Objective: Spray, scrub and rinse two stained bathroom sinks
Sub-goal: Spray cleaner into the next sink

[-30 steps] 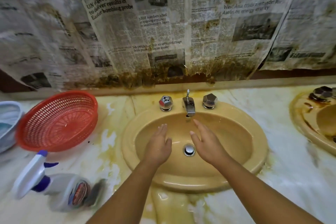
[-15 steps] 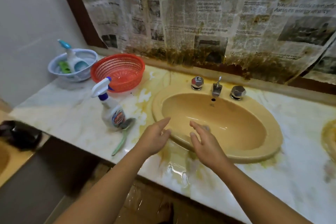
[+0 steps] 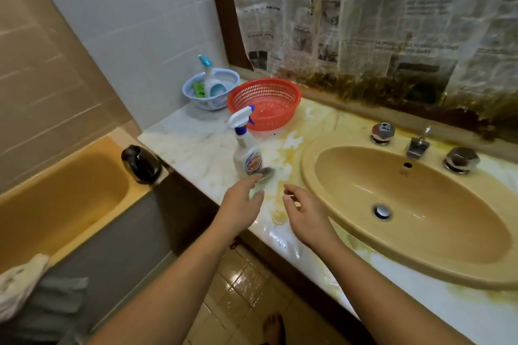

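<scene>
Neither hand grips anything. The left hand (image 3: 241, 204) is flat and loose, its fingers stretched forward, with the fingertips just short of the spray bottle's base. The right hand (image 3: 307, 216) hangs beside it over the front of the counter (image 3: 196, 143), fingers gently curled and thumb apart from them, just left of the sink (image 3: 306, 168).

The spray bottle (image 3: 247, 154) stands upright on the marble just past the left fingertips, with its nozzle pointing left, away from the basin. A brush (image 3: 267, 172) lies at its foot, with only the grey head visible; whether the fingers touch it I cannot tell. The sink's basin shines wet around the drain (image 3: 381, 211), and yellow staining spreads over the counter at its rim. The second sink is out of view.

Farther back sit a red basket (image 3: 291, 92) and a blue-and-white basket (image 3: 188, 90) holding a pump bottle (image 3: 209, 78). Behind the basin are two tap knobs and the spout (image 3: 417, 145), below stained newspaper (image 3: 364, 22) stuck to the wall.

This looks like the pick-up of a tool for this sink, either bottle or brush. If it is the bottle, the left hand needs to close round the neck with a finger on the trigger, then turn the nozzle to the basin. The wet marble could let the bottle slide or tip if it is nudged.
</scene>
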Action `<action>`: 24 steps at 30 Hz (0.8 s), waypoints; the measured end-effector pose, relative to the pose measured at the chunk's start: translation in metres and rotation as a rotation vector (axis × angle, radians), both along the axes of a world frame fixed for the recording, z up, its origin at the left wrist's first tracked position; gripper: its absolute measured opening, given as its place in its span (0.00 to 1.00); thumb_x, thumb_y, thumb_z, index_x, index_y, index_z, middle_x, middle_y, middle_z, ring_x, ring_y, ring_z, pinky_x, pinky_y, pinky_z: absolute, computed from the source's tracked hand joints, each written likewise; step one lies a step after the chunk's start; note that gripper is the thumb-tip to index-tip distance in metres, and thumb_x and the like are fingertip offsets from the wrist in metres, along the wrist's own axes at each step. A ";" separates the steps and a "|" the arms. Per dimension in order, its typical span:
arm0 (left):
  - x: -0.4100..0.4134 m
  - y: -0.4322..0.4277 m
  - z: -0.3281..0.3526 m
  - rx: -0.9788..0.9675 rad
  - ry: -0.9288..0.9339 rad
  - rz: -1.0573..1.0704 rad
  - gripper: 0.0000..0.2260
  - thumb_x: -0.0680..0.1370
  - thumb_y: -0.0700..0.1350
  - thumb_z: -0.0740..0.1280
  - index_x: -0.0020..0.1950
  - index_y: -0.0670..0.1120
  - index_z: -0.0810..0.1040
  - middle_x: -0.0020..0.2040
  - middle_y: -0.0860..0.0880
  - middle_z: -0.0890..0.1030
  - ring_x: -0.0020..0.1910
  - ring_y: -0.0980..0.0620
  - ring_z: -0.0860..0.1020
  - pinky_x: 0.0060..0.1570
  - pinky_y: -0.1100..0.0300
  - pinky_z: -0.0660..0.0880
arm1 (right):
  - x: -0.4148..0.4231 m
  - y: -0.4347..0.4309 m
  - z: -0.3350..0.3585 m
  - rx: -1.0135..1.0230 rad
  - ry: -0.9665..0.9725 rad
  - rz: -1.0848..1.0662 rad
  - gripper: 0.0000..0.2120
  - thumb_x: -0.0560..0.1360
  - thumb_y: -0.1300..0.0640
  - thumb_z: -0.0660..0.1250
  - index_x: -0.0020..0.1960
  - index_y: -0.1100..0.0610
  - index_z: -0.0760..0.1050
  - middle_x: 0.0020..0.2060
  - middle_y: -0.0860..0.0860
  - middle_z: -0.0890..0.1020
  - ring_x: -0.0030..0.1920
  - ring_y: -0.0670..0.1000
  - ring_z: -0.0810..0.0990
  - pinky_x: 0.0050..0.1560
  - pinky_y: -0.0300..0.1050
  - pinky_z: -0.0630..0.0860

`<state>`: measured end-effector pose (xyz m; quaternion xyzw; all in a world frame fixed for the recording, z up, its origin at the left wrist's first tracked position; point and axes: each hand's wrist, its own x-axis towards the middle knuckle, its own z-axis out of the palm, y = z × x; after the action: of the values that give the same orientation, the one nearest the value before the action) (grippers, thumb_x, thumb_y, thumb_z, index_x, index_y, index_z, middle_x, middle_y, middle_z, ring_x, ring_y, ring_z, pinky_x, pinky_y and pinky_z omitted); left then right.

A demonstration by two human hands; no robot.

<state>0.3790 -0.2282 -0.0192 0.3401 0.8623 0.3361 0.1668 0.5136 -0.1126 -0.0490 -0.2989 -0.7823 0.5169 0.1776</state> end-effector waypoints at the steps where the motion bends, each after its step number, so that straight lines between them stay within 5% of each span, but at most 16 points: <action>1: -0.006 -0.002 0.001 -0.001 -0.003 0.017 0.20 0.83 0.47 0.65 0.75 0.52 0.74 0.70 0.51 0.78 0.68 0.53 0.75 0.70 0.54 0.72 | -0.007 0.000 0.000 -0.019 -0.005 0.002 0.18 0.85 0.53 0.62 0.73 0.54 0.74 0.65 0.46 0.79 0.59 0.42 0.77 0.58 0.34 0.71; 5: -0.032 -0.009 0.003 0.014 -0.066 0.097 0.12 0.82 0.46 0.65 0.65 0.51 0.79 0.59 0.54 0.81 0.60 0.55 0.78 0.59 0.63 0.71 | -0.031 -0.003 -0.005 -0.090 -0.044 -0.022 0.16 0.84 0.53 0.63 0.70 0.52 0.76 0.59 0.45 0.80 0.56 0.43 0.78 0.48 0.24 0.67; 10: -0.071 -0.013 -0.016 0.044 -0.110 0.140 0.10 0.82 0.46 0.67 0.63 0.51 0.76 0.59 0.54 0.79 0.51 0.62 0.76 0.44 0.71 0.68 | -0.063 -0.007 -0.019 -0.197 -0.071 -0.102 0.10 0.82 0.53 0.64 0.63 0.50 0.77 0.54 0.45 0.81 0.51 0.44 0.80 0.52 0.41 0.78; 14: -0.111 0.000 -0.035 0.099 -0.216 0.115 0.19 0.79 0.48 0.71 0.67 0.53 0.68 0.62 0.52 0.75 0.54 0.59 0.77 0.45 0.65 0.72 | -0.094 -0.007 -0.030 -0.288 -0.085 -0.224 0.05 0.81 0.53 0.65 0.57 0.47 0.75 0.52 0.46 0.81 0.50 0.50 0.82 0.46 0.45 0.77; 19: -0.166 0.019 -0.058 0.092 -0.344 -0.053 0.43 0.72 0.53 0.79 0.78 0.59 0.55 0.69 0.54 0.67 0.64 0.53 0.74 0.61 0.54 0.75 | -0.133 -0.008 -0.037 -0.396 -0.069 -0.426 0.10 0.81 0.52 0.67 0.61 0.46 0.72 0.53 0.46 0.80 0.50 0.50 0.82 0.44 0.43 0.75; 24: -0.201 0.040 -0.060 0.084 -0.401 -0.403 0.47 0.72 0.44 0.80 0.79 0.63 0.53 0.66 0.70 0.69 0.61 0.68 0.74 0.54 0.67 0.76 | -0.159 -0.017 -0.044 -0.426 -0.097 -0.572 0.20 0.81 0.50 0.68 0.71 0.45 0.67 0.57 0.47 0.80 0.53 0.45 0.80 0.45 0.39 0.73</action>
<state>0.1775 -0.1881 -0.0792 0.4379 0.7124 0.3920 0.3835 0.3546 -0.1296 -0.0927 -0.5600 -0.5494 0.5828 0.2116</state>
